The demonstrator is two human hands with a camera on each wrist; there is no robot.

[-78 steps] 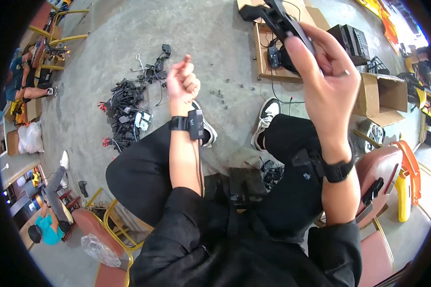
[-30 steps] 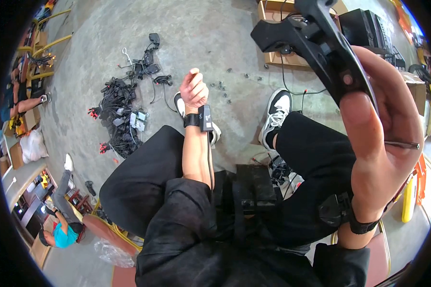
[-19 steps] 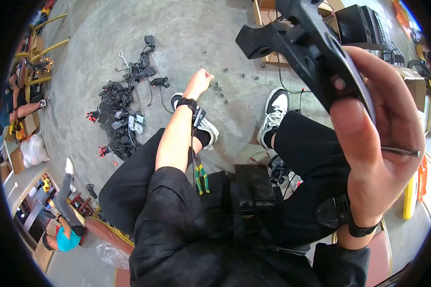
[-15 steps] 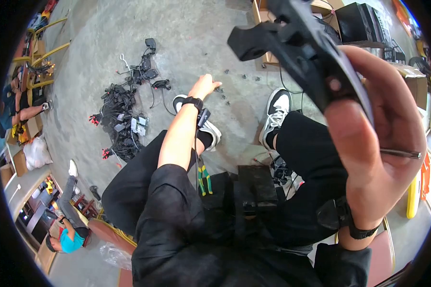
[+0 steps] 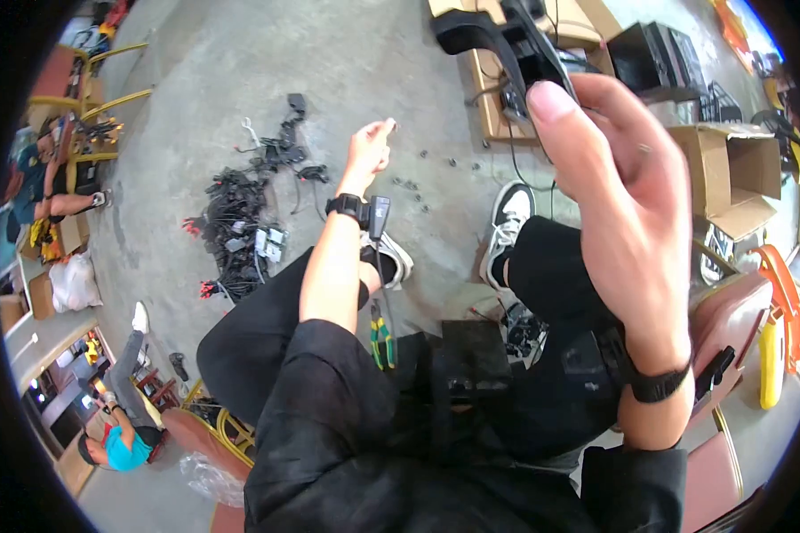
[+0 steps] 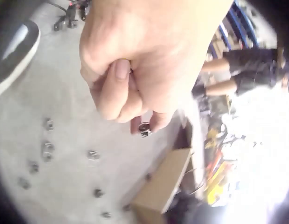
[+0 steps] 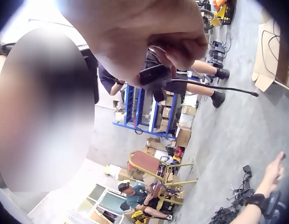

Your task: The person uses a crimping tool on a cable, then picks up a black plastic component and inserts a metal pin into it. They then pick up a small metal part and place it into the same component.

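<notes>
My left hand [image 5: 367,155] is raised in front of the left shoe, over the floor. Between its fingertips it pinches a small dark metal piece [image 6: 144,129], while the other fingers are curled in. Similar small pieces [image 6: 93,154] lie scattered on the concrete below. High on the right, my right hand [image 5: 631,213] grips a black plastic bracket-like part [image 5: 480,34] with a curved arm, the thumb pressing along its side. A thin metal rod [image 5: 645,149] also shows in this hand, mostly hidden by the fingers.
A heap of black cables and connectors [image 5: 231,222] lies on the floor to the left. Pliers with green-yellow handles [image 5: 382,344] are between my legs. A shallow cardboard box [image 5: 493,115] sits ahead, an open carton [image 5: 716,173] and chair [image 5: 720,311] at right.
My left hand has reached down to the small pieces on the floor and come back up with one between its fingertips. My right hand, still holding the black part, has moved farther from the head camera.
</notes>
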